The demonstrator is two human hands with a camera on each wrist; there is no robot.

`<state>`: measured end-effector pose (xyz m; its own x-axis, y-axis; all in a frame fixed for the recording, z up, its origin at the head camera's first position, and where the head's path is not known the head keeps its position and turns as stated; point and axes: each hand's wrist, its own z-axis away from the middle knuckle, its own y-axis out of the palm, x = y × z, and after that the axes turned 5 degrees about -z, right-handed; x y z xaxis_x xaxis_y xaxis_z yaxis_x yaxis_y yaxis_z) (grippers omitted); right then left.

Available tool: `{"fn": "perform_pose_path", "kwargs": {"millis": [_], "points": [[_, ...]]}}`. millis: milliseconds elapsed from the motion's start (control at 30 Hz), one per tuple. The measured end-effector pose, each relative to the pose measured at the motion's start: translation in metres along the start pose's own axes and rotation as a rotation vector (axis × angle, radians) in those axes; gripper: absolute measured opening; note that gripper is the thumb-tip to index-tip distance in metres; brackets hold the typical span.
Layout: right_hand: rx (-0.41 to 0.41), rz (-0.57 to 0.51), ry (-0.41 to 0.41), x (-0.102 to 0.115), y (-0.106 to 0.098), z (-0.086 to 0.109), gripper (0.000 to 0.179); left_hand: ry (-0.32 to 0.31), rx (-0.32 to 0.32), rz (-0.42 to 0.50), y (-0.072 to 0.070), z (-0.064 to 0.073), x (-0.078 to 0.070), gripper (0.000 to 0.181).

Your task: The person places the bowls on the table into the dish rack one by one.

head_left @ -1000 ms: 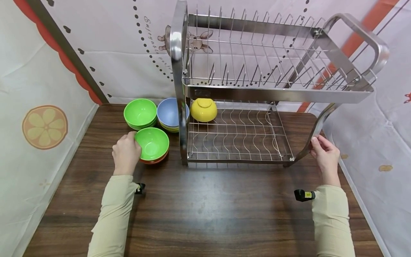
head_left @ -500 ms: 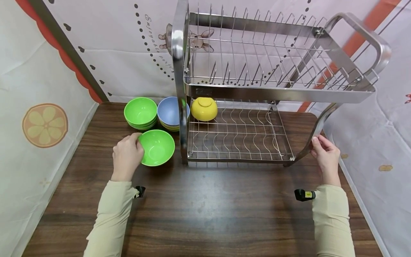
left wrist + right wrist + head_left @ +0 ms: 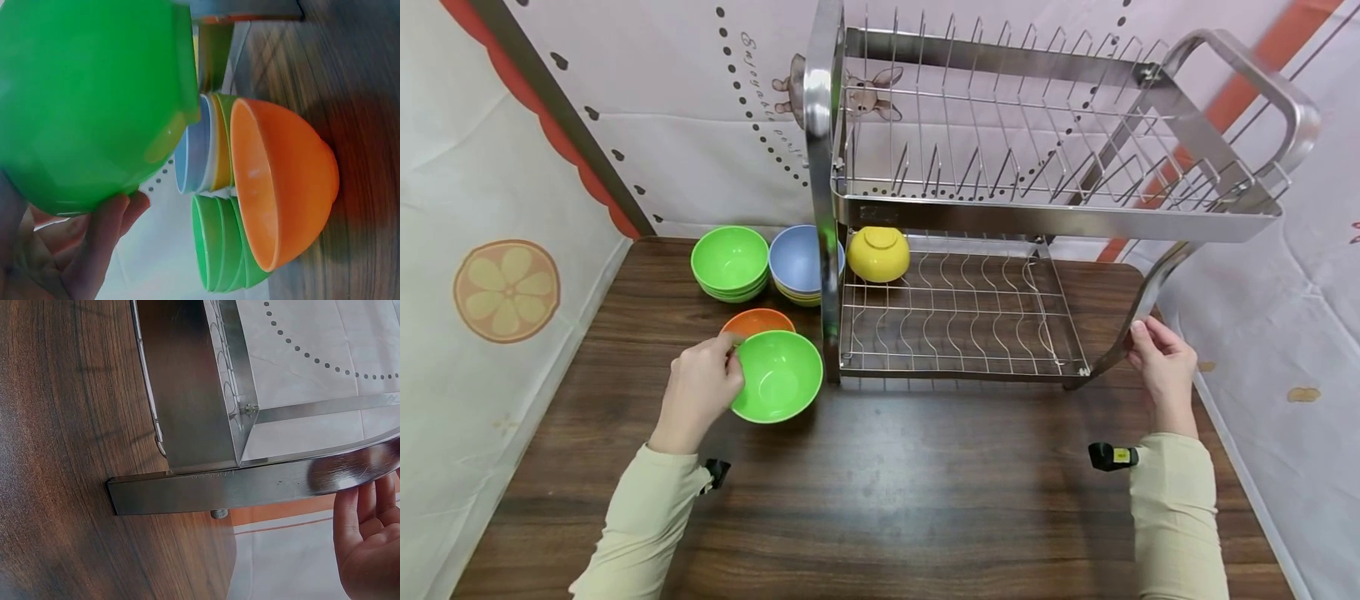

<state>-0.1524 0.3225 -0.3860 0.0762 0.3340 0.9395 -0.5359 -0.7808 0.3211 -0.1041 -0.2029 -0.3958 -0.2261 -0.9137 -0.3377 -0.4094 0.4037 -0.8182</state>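
My left hand (image 3: 702,385) pinches the rim of a green bowl (image 3: 777,377) at its left side. That bowl is lifted and tilted; the left wrist view shows its green outer wall (image 3: 87,106) above the table. Behind it an orange bowl (image 3: 758,322) stands upright on the wood, apart from the green one and partly covered by it. My right hand (image 3: 1162,364) holds the right front leg of the metal dish rack (image 3: 1060,221), thumb and fingers on the leg (image 3: 275,478). A yellow bowl (image 3: 878,254) lies tipped on the rack's lower tier, at its left end.
Left of the rack stand a stack of green bowls (image 3: 730,260) and a stack topped by a blue bowl (image 3: 796,260), with yellow below. The rack's left front leg (image 3: 829,308) rises close to the held bowl. Patterned cloth walls (image 3: 505,400) border the wooden table (image 3: 910,500).
My left hand has lifted the green bowl off the orange one and carried it right and toward me, uncovering the orange bowl. The right hand stays on the rack leg.
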Motion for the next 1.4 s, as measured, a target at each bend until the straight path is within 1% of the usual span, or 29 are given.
{"fn": "perform_pose_path", "kwargs": {"millis": [67,133,233,400,567,733,1000,1167,1300,1400], "points": [[-0.003,-0.003,-0.007,0.000,0.000,0.000,0.018,0.004,0.065,0.025,-0.002,0.001,-0.002,0.019],[-0.003,-0.005,-0.009,0.000,0.000,0.001,0.018,-0.005,0.132,0.040,-0.003,0.002,-0.004,0.019],[-0.005,-0.002,-0.014,0.000,0.000,0.001,0.019,-0.022,0.204,0.055,-0.002,0.003,-0.009,0.020],[-0.005,0.014,-0.021,0.000,0.000,0.001,0.019,-0.031,0.273,0.075,0.001,0.006,-0.020,0.020],[-0.004,0.029,-0.013,-0.001,-0.001,0.000,0.019,-0.027,0.335,0.116,0.006,0.008,-0.032,0.019],[-0.008,0.028,-0.009,-0.001,-0.001,-0.001,0.019,-0.007,0.354,0.160,0.011,0.009,-0.041,0.018],[-0.013,0.018,-0.010,-0.001,0.000,0.001,0.019,0.062,0.365,0.183,0.023,0.007,-0.054,0.018],[-0.017,0.007,-0.003,0.000,0.000,0.002,0.018,0.071,0.383,0.207,0.028,0.006,-0.062,0.017],[-0.011,-0.007,0.025,0.001,0.000,0.002,0.015,0.077,0.409,0.237,0.032,0.004,-0.069,0.017],[-0.003,-0.031,0.046,0.001,0.000,0.003,0.012,0.089,0.410,0.255,0.035,0.001,-0.074,0.016]]}}
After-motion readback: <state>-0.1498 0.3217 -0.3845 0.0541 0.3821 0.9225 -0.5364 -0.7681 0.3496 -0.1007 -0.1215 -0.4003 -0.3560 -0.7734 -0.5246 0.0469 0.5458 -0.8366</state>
